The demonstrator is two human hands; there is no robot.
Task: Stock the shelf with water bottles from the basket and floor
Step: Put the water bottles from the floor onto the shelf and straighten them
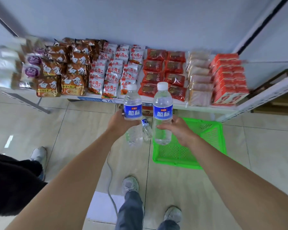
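Left hand point(119, 122) gripped a clear plastic blue-labelled water bottle point(132, 103) upright; right hand point(179, 130) gripped its twin point(162, 112). Third bottle point(145, 127) lay on floor between; green plastic basket point(209, 143) at four o'clock, white metal shelf point(198, 107) at twelve.

Snack packets point(113, 72); red boxes point(229, 80)

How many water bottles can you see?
3. One bottle is upright in the left hand, another bottle is upright in the right hand, and a third bottle lies on the floor between them. More may be hidden.
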